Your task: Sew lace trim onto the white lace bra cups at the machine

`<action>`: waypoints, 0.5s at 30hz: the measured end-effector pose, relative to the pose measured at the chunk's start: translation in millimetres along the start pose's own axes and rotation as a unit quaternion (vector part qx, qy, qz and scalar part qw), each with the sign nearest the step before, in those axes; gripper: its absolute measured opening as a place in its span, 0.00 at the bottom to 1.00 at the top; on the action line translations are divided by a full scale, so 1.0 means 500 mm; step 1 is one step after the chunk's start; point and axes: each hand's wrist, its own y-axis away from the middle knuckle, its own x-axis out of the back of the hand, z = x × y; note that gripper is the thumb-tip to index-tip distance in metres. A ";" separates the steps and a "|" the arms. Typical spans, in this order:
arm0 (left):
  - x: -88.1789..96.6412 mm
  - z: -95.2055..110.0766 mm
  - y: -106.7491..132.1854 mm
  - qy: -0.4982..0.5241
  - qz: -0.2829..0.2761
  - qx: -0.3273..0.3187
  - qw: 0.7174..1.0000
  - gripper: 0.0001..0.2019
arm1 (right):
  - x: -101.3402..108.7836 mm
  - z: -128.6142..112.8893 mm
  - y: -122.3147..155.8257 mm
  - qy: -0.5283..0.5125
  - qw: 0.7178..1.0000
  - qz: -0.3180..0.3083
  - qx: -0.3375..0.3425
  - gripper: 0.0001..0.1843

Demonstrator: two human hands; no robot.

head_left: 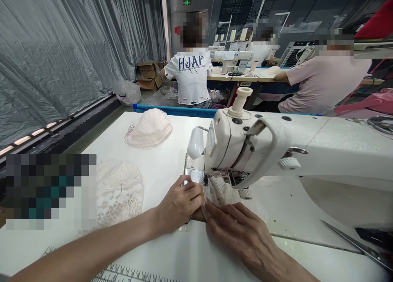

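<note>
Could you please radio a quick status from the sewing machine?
Left hand curled, right hand flatter, both at lace fabric. Fabric beneath sewing machine head. Scissors off right, clear of hands.

Wht tbl w/ sewing mach., lace pc. & pale fabric cup

Left-hand fingers and right-hand fingers touch pale lace at a sewing machine.

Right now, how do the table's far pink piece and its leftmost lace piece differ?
The pink piece has a mostly plain surface; the lace piece shows an openwork pattern. The pink piece looks rosier, the lace piece whiter. The pink piece shows whole; pixelation hides part of the lace piece. Both are pale and lie on the white table.
</note>
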 end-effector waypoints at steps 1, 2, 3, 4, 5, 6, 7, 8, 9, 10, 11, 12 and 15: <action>0.001 0.000 0.000 -0.001 -0.002 0.000 1.000 0.11 | 0.000 0.000 0.001 0.002 1.000 -0.001 0.004 0.14; 0.002 0.001 0.000 -0.002 -0.002 0.000 1.000 0.11 | 0.000 0.000 0.002 0.003 1.000 -0.002 0.008 0.14; 0.003 0.001 0.000 -0.004 -0.001 -0.001 1.000 0.11 | 0.000 0.000 0.003 0.005 1.000 -0.005 0.012 0.14; 0.004 0.002 0.000 -0.006 0.001 -0.002 1.000 0.10 | -0.001 0.001 0.005 0.004 1.000 -0.006 0.016 0.14; 0.005 0.003 0.000 -0.008 0.003 -0.003 1.000 0.10 | -0.002 0.001 0.006 0.002 1.000 -0.008 0.020 0.14; 0.006 0.003 0.000 -0.012 0.005 -0.004 1.000 0.10 | -0.003 0.001 0.008 -0.002 1.000 -0.011 0.023 0.14; 0.007 0.004 -0.001 -0.016 0.007 -0.006 1.000 0.09 | -0.004 0.001 0.008 -0.009 0.999 -0.015 0.027 0.14; 0.008 0.004 -0.001 -0.021 0.007 -0.008 1.000 0.09 | -0.004 0.001 0.008 -0.016 0.999 -0.017 0.030 0.14; 0.010 0.004 -0.001 -0.027 0.007 -0.010 1.000 0.09 | -0.005 0.001 0.007 -0.023 0.999 -0.016 0.031 0.14; 0.011 0.004 0.000 -0.031 0.008 -0.013 0.999 0.08 | -0.005 0.001 0.006 -0.028 0.999 -0.012 0.033 0.13; 0.012 0.005 0.000 -0.033 0.009 -0.016 0.999 0.08 | -0.005 0.001 0.004 -0.032 0.999 -0.007 0.033 0.13; 0.013 0.005 0.000 -0.033 0.012 -0.018 0.999 0.08 | -0.005 0.001 0.001 -0.036 0.999 0.001 0.032 0.12; 0.014 0.004 0.001 -0.024 0.025 -0.020 0.999 0.08 | -0.008 0.001 -0.003 -0.038 0.999 0.022 0.016 0.11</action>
